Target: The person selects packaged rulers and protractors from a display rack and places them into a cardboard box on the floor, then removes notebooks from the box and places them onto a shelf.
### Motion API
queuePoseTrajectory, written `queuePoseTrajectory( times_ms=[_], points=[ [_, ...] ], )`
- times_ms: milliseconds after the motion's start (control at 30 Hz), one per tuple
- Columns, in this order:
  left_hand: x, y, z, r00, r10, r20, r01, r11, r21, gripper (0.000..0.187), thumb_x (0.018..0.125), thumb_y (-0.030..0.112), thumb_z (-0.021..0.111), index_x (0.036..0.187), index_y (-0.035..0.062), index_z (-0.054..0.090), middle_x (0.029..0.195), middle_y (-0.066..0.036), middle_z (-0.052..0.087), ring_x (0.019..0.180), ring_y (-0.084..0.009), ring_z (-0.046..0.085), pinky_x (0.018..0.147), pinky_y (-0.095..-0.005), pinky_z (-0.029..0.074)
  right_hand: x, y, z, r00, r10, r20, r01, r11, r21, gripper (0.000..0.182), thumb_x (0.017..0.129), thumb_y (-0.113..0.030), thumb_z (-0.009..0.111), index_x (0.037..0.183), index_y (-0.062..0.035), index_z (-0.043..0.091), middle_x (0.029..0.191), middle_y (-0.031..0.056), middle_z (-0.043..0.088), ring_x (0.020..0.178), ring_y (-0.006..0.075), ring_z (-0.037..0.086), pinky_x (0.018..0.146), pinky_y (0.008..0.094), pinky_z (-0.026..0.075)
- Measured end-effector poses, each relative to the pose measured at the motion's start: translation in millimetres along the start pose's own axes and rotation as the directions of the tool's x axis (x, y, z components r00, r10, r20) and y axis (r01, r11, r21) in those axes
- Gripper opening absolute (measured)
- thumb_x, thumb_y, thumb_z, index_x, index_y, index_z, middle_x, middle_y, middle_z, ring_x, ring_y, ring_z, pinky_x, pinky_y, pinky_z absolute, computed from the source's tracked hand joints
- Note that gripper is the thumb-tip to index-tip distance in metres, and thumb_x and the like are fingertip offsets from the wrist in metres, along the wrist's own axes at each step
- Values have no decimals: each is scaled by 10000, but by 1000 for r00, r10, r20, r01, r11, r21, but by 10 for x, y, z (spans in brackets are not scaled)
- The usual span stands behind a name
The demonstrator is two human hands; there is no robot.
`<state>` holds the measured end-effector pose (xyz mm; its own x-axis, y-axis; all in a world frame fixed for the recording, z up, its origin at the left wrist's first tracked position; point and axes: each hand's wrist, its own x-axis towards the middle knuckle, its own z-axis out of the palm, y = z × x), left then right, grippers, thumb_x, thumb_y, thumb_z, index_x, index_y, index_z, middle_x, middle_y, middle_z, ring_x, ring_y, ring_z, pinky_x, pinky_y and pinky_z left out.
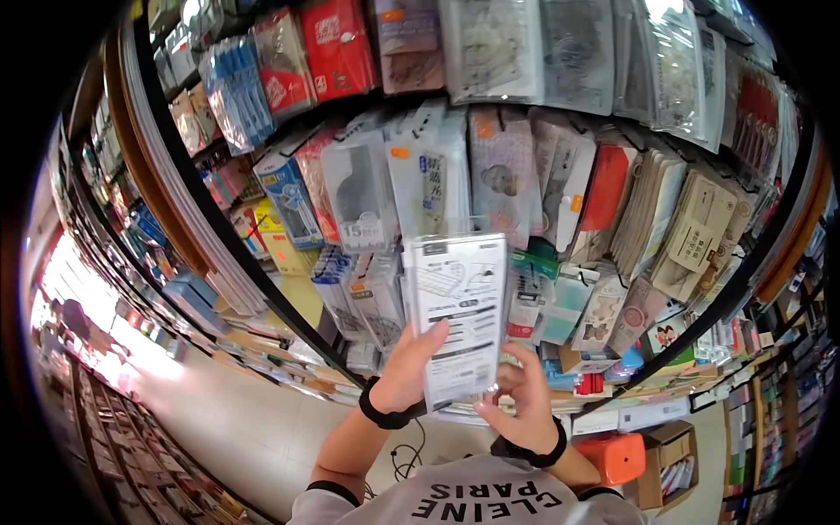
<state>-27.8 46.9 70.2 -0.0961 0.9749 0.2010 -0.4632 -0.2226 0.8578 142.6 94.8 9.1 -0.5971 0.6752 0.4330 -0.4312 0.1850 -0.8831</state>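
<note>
A flat clear plastic package [458, 315] with a white printed card inside is held upright in the middle of the view, in front of the shelf [262, 280]. The print on the card is too small to read. The left hand [409, 367] grips the package at its lower left edge, with the fingers curled around the side and one fingertip lying on the front face. The right hand [521, 398] holds the bottom right corner, its fingers bent and pinching the lower edge of the package from below. Each wrist carries a black band [385, 416].

Directly behind the package, the shelf is filled with many similar packages. A clear box with the number 15 [360, 188] stands up and to the left, and beside it a white package with blue writing [430, 179]. To the right there is an orange-red flat item [607, 186] and a row of beige notebooks [691, 232]. On the upper shelf sits a red package [337, 44].

At the bottom, an orange stool [617, 457] stands on the floor near a cardboard box [669, 459]. The person wears a grey shirt [486, 499] with black letters. On the left, the light floor [227, 420] of the aisle runs away between long shelves.
</note>
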Motion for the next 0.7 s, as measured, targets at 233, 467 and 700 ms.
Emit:
queuePoseTrajectory(
  times_ms=[233,467,700],
  points=[
    [561,177,775,894,111,434,-175,978,110,663,943,358,485,1435,39,176,1423,-159,331,1298,-265,351,1078,-385,231,238,-509,-650,999,43,21,-48,936,348,388,872,-309,633,1022,39,548,822,46,589,551,52,471,487,176,322],
    [1220,315,1505,907,159,389,-248,950,190,894,747,14,727,1438,84,164,1171,-156,560,965,-184,588,774,-280,499,709,-886,-1046,953,-43,301,-118,861,495,369,910,-148,539,1234,11,462,872,52,591,738,134,580,648,249,479],
    [1792,771,2032,578,767,277,-788,438,432,636,800,-46,648,1355,-29,339,1107,-154,573,937,-146,580,829,-252,478,698,-1496,-1458,932,-348,103,317,918,236,522,919,-213,510,1383,-69,320,1322,79,365,1048,164,470,807,277,450]
  ],
)
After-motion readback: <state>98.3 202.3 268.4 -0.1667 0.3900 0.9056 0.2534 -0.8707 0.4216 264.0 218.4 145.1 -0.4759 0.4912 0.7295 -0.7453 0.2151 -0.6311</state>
